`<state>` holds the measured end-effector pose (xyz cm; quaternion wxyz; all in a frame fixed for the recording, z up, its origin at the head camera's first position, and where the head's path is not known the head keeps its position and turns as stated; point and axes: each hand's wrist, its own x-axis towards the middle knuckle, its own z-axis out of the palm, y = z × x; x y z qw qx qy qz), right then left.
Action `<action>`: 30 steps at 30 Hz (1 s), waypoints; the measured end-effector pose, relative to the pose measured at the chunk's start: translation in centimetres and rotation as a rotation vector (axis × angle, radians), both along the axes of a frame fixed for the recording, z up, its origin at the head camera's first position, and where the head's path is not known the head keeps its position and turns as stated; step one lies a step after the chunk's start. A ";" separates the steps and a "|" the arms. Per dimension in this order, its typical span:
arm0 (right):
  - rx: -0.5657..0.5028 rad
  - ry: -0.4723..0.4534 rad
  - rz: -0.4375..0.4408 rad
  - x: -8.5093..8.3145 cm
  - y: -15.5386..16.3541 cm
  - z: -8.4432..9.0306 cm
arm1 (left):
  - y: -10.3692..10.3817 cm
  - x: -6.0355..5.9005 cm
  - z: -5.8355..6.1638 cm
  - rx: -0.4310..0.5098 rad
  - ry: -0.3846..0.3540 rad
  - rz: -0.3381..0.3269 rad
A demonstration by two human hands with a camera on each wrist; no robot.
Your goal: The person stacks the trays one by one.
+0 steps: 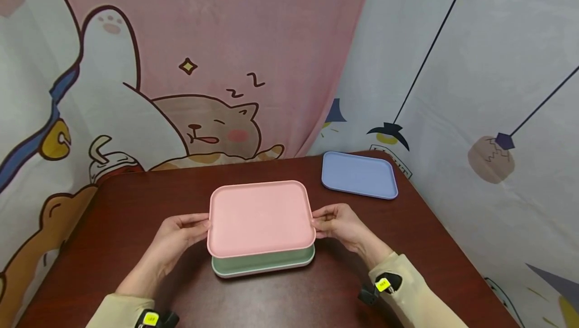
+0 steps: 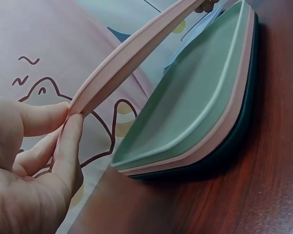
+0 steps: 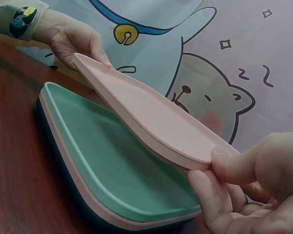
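A pink tray [image 1: 261,220] is held up between both hands, above a stack of trays. My left hand [image 1: 183,237] pinches its left edge between thumb and fingers. On the opposite edge, my right hand [image 1: 336,225] grips with the thumb on top and fingers beneath. Under it lies a green tray [image 3: 122,161], the uppermost of the stack. Below the green one, the left wrist view shows another pink tray [image 2: 205,152] and a dark tray [image 2: 215,165] at the bottom. In the head view the raised tray hides most of the stack.
A blue tray [image 1: 359,175] lies at the back right corner of the dark red-brown wooden table [image 1: 149,192]. Behind the table hangs a cloth [image 1: 289,67] printed with cartoon animals, and it continues along the right side.
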<state>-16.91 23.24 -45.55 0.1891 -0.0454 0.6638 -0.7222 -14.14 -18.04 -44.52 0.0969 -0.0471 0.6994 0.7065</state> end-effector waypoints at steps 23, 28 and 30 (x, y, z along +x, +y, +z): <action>-0.004 -0.040 0.016 0.3 0.0 -1.6 | 0.1 0.7 -1.8 0.021 -0.022 0.024; 0.002 -0.035 0.025 0.4 0.0 -1.8 | 0.1 0.8 -2.3 0.021 -0.022 0.024; 0.003 -0.032 0.028 0.5 0.1 -1.9 | 0.1 0.8 -2.4 0.017 -0.023 0.021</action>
